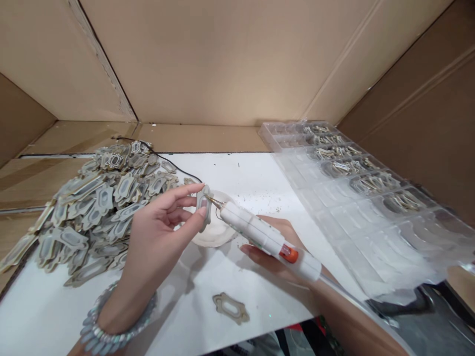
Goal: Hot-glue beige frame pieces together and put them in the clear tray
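Note:
Between the thumb and fingertips of my left hand (166, 217), a small grey frame-shaped plate (203, 210) is pinched upright. My right hand (285, 237) is wrapped round a white pen-shaped electric drill (256, 227) with an orange switch; the drill covers part of its fingers. Its thin brass-coloured tip meets the plate's upper part. Below both hands sits a round whitish dish (215, 235). Another frame-shaped plate (230, 307) lies flat on the white work surface nearer to me.
A large heap of similar plates (104, 202) covers the left side, with a black cord (178, 168) beside it. At right stands a clear compartment tray (334, 207) holding small metal pieces in several sections. Cardboard walls (222, 59) enclose the back and sides. Small crumbs dot the surface.

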Available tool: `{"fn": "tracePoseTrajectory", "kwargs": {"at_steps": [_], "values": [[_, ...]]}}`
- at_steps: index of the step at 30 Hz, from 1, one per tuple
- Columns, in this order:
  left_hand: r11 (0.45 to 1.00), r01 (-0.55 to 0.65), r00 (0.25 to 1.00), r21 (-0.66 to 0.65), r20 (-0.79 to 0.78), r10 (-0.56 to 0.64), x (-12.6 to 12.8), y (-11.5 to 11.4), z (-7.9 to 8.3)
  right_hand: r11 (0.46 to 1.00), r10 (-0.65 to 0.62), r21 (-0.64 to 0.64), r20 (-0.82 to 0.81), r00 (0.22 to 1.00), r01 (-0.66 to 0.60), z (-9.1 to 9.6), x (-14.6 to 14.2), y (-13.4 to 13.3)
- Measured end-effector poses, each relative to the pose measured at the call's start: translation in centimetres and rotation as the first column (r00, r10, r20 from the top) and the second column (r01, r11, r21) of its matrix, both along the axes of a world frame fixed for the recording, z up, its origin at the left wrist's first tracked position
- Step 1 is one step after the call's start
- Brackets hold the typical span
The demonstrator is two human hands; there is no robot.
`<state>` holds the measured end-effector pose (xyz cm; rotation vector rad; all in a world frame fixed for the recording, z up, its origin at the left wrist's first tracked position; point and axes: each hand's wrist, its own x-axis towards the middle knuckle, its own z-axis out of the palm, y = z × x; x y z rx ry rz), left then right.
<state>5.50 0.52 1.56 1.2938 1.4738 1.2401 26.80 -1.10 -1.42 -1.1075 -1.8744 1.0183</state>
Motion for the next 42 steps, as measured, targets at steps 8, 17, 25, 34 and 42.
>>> {"fn": "tracePoseTrajectory", "kwargs": {"at_steps": [8, 17, 25, 34, 42], "values": [[1.000, -0.014, 0.998, 0.019, -0.057, 0.016, 0.3, -0.4, 0.5, 1.000, 0.004, 0.022, 0.005, 1.000, -0.004, -0.1, 0.1, 0.0], [0.956, 0.033, 0.891, 0.290, -0.443, 0.103, -0.2, -0.3, -0.4, 0.998, -0.045, 0.052, 0.082, 0.996, 0.040, -0.4, 0.3, 0.1], [0.994, -0.039, 0.991, 0.097, -0.123, 0.051, -1.3, 1.2, -1.1, 0.971, -0.176, 0.190, 0.176, 0.968, 0.142, -0.4, 1.0, 0.6], [0.995, 0.005, 0.958, -0.095, 0.287, 0.022, -1.4, 2.8, -1.6, 0.996, -0.079, 0.046, 0.104, 0.991, 0.074, -0.9, 1.0, 0.4], [0.999, -0.041, 0.983, -0.013, 0.178, 0.043, -1.0, 2.1, -1.0, 0.994, 0.067, -0.097, 0.096, 0.993, -0.058, 0.4, 0.3, -0.1]]}}
